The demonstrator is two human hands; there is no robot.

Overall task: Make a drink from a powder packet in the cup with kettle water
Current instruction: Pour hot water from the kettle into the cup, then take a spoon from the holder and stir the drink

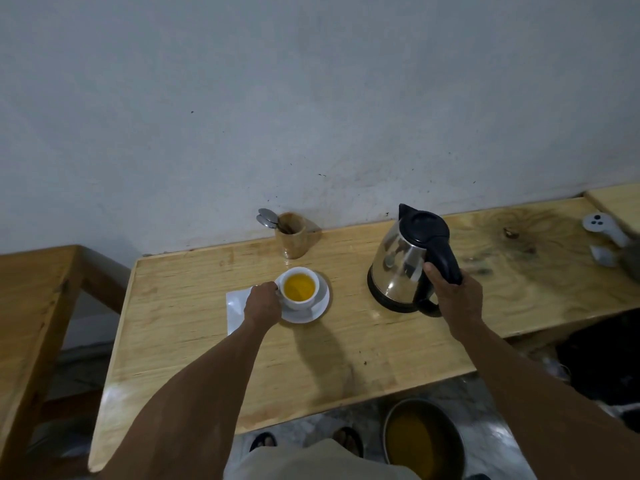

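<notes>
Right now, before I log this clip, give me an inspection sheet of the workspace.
Surface: wooden table, glossy, against a marked wall.
Job's things: white cup of yellow drink on a saucer; steel kettle upright on the table, lid closed; white packet flat beside the saucer.
Clutter: wooden holder with spoons; white controller at far right.
Hands: left hand at the cup's side; right hand gripping the kettle handle.
Cables: nothing seen.
Surroundings: metal basin of brownish liquid on the floor; sandalled feet below the table edge.
</notes>
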